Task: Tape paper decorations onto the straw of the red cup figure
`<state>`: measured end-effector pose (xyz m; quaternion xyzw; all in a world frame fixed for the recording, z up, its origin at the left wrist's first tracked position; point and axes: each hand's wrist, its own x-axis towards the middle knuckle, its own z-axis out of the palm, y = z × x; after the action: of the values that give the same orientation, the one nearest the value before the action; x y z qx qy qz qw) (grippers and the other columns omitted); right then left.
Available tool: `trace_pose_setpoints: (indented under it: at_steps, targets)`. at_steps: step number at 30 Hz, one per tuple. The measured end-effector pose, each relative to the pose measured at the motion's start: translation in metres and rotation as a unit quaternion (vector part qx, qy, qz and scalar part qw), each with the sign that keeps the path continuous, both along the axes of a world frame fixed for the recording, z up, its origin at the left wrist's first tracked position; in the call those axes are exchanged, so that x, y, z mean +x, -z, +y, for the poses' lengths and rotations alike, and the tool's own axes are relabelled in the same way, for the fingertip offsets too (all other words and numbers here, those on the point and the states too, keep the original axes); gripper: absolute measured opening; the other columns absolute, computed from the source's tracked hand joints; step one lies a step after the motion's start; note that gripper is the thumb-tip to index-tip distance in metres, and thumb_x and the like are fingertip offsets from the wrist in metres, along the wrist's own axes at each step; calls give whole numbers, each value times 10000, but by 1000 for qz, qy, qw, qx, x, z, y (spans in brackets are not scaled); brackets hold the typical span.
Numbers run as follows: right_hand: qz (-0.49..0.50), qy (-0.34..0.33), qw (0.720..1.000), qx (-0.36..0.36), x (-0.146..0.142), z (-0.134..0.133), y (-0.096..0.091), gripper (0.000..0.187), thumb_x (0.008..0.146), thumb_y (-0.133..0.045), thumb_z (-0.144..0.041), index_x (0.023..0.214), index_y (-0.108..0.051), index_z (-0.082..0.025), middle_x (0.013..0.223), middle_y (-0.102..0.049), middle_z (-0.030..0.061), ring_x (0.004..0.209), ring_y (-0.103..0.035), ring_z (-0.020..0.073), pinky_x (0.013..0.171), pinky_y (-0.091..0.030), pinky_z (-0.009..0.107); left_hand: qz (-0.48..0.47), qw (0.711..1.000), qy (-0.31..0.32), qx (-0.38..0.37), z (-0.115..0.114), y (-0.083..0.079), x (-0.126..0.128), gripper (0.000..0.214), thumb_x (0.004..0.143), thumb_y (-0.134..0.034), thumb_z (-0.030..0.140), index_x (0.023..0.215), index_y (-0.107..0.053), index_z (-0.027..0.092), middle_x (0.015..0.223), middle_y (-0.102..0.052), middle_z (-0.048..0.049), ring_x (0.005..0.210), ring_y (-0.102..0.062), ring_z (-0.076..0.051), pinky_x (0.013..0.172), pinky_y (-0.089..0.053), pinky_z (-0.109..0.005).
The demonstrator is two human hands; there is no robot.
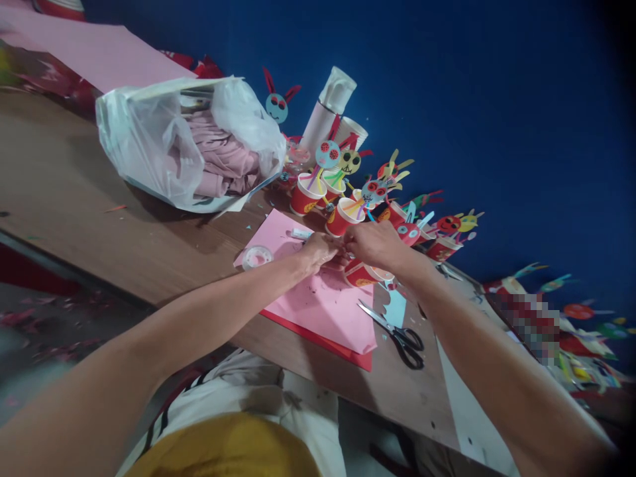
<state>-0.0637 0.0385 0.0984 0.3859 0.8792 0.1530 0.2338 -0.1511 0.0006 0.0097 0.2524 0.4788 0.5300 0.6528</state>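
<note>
My left hand [320,254] and my right hand [375,244] meet over a sheet of pink paper [338,318]. Both have their fingers closed and pinched together; whatever is between them is too small or hidden to name. Just below my right hand a red paper cup [358,273] lies tilted, partly covered by it. A roll of clear tape [257,258] rests on the paper left of my left hand, and a small white tube [301,234] lies behind it. Black-handled scissors [408,346] lie open at the paper's right edge, beside a light-blue paper scrap [395,306].
Several red paper cups with paper animal faces on straws, one a blue rabbit face [373,191], stand along the blue wall [447,86]. A plastic bag of pink material [149,146] sits on the wooden table [99,172] at left. Behind stands a cup stack [328,109].
</note>
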Motion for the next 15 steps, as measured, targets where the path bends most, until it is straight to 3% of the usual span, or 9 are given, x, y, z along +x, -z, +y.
trace_pose_setpoints:
  at_steps: [6,10,15]
  targets:
    - [2,13,1000,-13,0,1,-1,264,790,-467,-221,960,-669,-214,956,-670,85,863,-604,230,583,-287,277,19,999,23,-14,3,1,1,76,836,-562,121,797,-625,107,575,-595,8,495,-571,-100,520,-514,-255]
    - [1,11,1000,-19,-1,2,-2,249,771,-476,-193,918,-675,-209,941,-671,83,861,-604,236,568,-280,274,32,998,39,-29,1,-2,0,148,875,-548,241,853,-612,109,673,-609,12,531,-567,-80,523,-506,-232]
    - [0,10,999,-31,-1,5,0,242,782,-492,-194,935,-679,-197,943,-667,97,873,-596,237,597,-300,271,33,998,41,-28,0,-3,1,134,885,-534,229,858,-613,124,668,-605,18,526,-556,-77,550,-515,-242]
